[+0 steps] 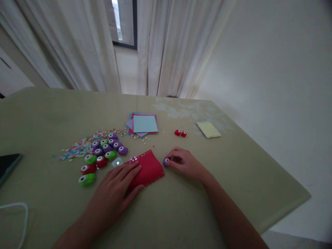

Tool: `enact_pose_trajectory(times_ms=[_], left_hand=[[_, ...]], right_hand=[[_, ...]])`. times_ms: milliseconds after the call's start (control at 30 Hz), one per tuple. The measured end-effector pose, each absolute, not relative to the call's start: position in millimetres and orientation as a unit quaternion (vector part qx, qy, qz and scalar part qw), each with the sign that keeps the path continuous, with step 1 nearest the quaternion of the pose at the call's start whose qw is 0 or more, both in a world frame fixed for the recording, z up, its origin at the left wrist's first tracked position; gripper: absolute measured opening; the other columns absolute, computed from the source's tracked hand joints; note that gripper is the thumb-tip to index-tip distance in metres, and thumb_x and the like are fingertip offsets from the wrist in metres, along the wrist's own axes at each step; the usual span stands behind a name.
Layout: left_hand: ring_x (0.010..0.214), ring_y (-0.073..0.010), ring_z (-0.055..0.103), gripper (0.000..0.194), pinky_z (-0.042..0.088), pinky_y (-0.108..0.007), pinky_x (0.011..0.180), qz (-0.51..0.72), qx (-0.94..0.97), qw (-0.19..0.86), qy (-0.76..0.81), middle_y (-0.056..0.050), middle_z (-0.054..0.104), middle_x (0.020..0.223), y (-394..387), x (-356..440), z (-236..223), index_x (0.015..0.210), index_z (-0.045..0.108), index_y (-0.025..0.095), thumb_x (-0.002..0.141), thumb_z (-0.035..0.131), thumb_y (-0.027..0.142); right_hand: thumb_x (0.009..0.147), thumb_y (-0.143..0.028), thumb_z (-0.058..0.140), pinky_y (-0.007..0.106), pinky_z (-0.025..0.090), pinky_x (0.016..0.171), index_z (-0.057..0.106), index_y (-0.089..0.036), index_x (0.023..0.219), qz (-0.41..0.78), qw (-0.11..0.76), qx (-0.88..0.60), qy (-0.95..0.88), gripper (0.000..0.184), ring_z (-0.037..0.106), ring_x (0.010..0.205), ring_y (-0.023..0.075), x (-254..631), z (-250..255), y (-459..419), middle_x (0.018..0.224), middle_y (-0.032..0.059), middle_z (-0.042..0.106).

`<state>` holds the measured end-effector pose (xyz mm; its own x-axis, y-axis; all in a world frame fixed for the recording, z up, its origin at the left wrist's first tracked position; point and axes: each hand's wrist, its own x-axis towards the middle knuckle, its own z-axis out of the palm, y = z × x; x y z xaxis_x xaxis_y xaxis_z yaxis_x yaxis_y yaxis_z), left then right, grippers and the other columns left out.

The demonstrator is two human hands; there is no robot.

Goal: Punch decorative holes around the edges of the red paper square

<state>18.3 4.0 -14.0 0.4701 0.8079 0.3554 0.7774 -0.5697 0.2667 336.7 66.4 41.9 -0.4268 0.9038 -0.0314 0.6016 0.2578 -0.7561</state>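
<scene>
A red sheet of paper point(149, 169) with small cut-outs along its edges lies on the table in front of me. My left hand point(120, 181) rests flat over its left part, fingers stretched out. At the sheet's right edge, my right hand point(185, 162) pinches a small purple craft punch point(166, 162) between thumb and fingers. Whether the sheet sits inside the punch's slot cannot be made out. Left of the sheet is a group of similar punches, among them a purple one point(122, 150), a green one point(87, 179) and a red one point(101, 161).
Colourful paper confetti point(83, 147) is spread behind the punches. Farther back lie a stack of coloured sheets point(145, 123), two red punches point(181, 132) and a pale yellow sheet point(209, 129). A dark flat device point(9, 166) and a white cable point(25, 216) are at the left.
</scene>
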Motion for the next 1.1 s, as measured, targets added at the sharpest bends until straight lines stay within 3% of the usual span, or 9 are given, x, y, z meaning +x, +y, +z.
enact_pose_trajectory(times_ms=[333,600,1100], left_hand=[[0.134,-0.0335,0.067,0.048,0.054,-0.052,0.112,0.232,0.849,0.038,0.474,-0.009,0.071,0.150,4,16,-17,0.152,0.063,0.026,0.110,0.056,0.048],[0.135,-0.0351,0.065,0.050,0.055,-0.054,0.111,0.223,0.856,0.025,0.465,-0.010,0.067,0.155,5,17,-12,0.152,0.063,0.024,0.109,0.057,0.049],[0.134,-0.0358,0.065,0.050,0.054,-0.055,0.112,0.216,0.856,0.024,0.470,-0.010,0.067,0.154,4,18,-13,0.150,0.066,0.023,0.109,0.057,0.050]], right_hand=[[0.092,-0.041,0.085,0.029,0.053,0.076,0.085,-0.021,0.107,0.387,0.198,-0.482,-0.761,0.024,0.069,0.082,0.0181,337,39,64,0.099,0.0053,0.074],[0.098,-0.036,0.080,0.028,0.051,0.078,0.082,-0.021,0.108,0.373,0.214,-0.476,-0.767,0.018,0.068,0.084,0.0184,332,43,61,0.100,0.0045,0.076],[0.099,-0.041,0.077,0.026,0.044,0.068,0.078,-0.018,0.102,0.397,0.232,-0.499,-0.735,0.024,0.061,0.075,0.0160,326,39,60,0.085,0.0011,0.072]])
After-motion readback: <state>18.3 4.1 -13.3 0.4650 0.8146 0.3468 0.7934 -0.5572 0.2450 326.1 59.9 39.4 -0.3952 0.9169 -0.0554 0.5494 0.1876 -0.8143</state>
